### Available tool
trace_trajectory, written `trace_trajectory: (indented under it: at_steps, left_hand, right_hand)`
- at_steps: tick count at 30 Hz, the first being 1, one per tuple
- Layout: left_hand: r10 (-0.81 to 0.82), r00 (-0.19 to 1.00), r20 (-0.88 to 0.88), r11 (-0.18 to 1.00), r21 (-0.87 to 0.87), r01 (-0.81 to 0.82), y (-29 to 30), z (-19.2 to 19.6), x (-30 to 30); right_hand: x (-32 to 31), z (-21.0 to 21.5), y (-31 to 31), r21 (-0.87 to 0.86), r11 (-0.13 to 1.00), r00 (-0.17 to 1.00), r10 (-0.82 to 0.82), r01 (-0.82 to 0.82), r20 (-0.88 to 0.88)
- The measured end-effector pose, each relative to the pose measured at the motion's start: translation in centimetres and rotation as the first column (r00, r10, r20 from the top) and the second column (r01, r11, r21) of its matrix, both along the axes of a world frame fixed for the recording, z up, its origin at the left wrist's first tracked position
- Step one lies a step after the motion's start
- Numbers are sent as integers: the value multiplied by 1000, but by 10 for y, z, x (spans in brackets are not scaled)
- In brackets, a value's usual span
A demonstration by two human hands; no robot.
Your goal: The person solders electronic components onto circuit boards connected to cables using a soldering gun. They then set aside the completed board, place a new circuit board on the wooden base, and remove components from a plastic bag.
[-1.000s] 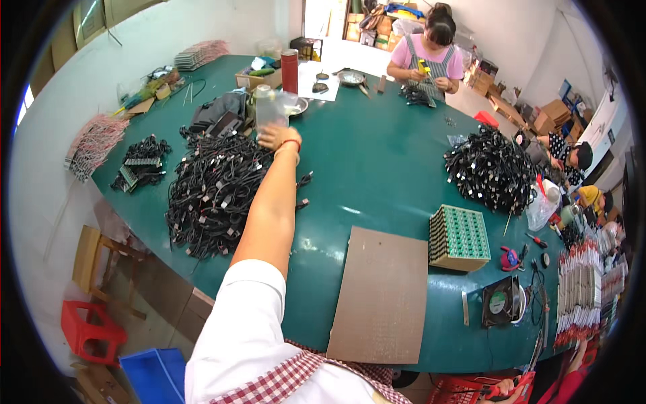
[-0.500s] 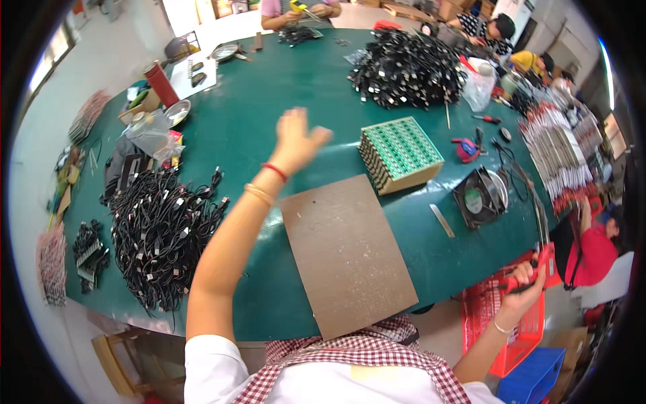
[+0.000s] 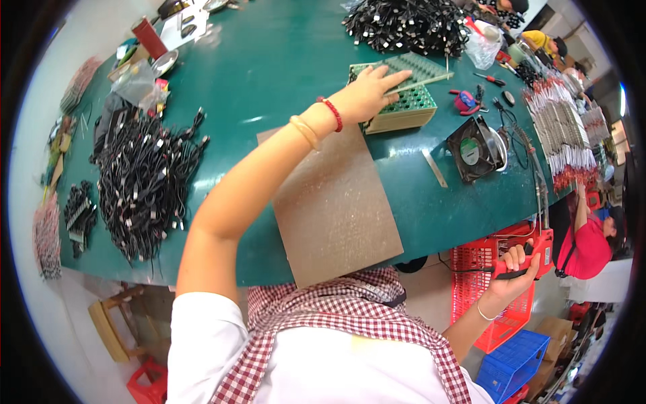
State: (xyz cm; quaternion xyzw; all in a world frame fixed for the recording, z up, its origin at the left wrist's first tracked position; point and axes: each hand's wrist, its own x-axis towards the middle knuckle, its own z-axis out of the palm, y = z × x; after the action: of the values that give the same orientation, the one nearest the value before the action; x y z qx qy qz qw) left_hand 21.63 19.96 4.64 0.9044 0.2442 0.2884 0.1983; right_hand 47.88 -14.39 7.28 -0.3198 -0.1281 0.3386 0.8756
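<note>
My left hand (image 3: 369, 95) reaches over a stack of green perforated circuit-board panels (image 3: 402, 121) and grips the top panel (image 3: 431, 70), which is tilted up off the stack. Its thumb is partly hidden. Down at the right, beside the table edge, my right hand (image 3: 513, 271) is wrapped round the handle of a red pistol-shaped soldering gun (image 3: 542, 250). The gun's long metal nose points up along the table's right side. Between my arms a brown rectangular board (image 3: 336, 209) lies on the green table, reaching its near edge.
Black cable heaps lie at left (image 3: 145, 182) and far right (image 3: 407, 27). Right of the stack are a metal ruler (image 3: 435, 168), a black fan (image 3: 476, 149) and pliers (image 3: 465, 101). A red crate (image 3: 471, 296) stands under my right hand. Other people sit at the right.
My left hand has moved right from above the table onto the panel stack and raised the top panel. My right hand still holds the soldering gun. The whole view has shifted.
</note>
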Motion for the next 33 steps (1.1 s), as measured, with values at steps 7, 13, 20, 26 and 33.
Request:
trace_trajectory:
  at_steps: [7, 13, 20, 26, 33]
  left_hand:
    - [107, 977, -183, 980, 184, -73, -190, 37, -83]
    - [103, 899, -427, 992, -22, -124, -271, -1, -128]
    - [213, 919, -332, 965, -77, -252, -286, -35, -135]
    - [269, 937, -224, 943, -134, -303, -281, -17, -152]
    - [806, 547, -226, 572, 59, -818, -217, -47, -268]
  right_hand:
    - [-31, 7, 6, 14, 994, 984, 106, -109, 142]
    - [-97, -7, 28, -14, 814, 814, 580, -580, -9]
    - [-177, -37, 68, -64, 628, 627, 756, -776, -187]
    - [-183, -53, 79, -25, 580, 568, 787, -814, -241]
    - [-184, -59, 76, -15, 596, 585, 783, -803, -212]
